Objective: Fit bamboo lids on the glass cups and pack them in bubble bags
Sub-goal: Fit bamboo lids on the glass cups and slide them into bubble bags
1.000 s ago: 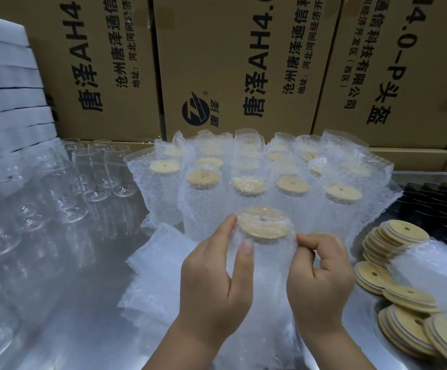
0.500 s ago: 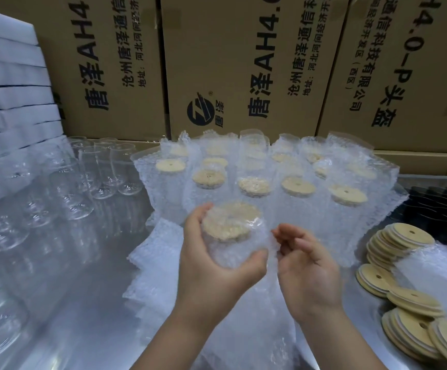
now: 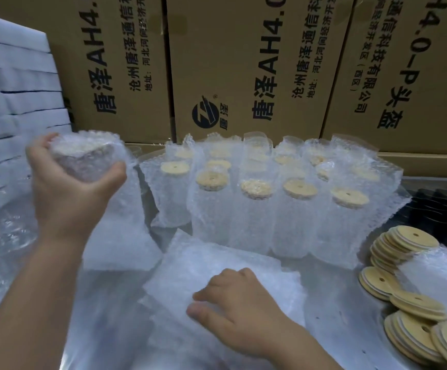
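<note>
1. The left hand (image 3: 67,193) held one packed cup (image 3: 88,156) up in the air, far to the left, near the bare glass cups (image 3: 3,231). Its fingers and thumb were curled round the top end of the cup, over the bag.
2. The bag looked slippery, and only one hand held it. I think the cup could slide out of the grip, drop on the glass below and break.
3. If it was put down crooked next to the standing packed cups (image 3: 257,209), it could bump one and tip the row.
4. The right hand (image 3: 241,308) lay on the pile of bubble bags (image 3: 217,263) near the front of the table (image 3: 104,316). Its fingers were close together, bent a little, and held nothing. The bags might cling, so two could come up at once.
5. The held cup looked tall and round, all wrapped in clear bumpy plastic. A pale bamboo lid showed faintly through the folded top. It was blurry, so I could not see more.
</note>
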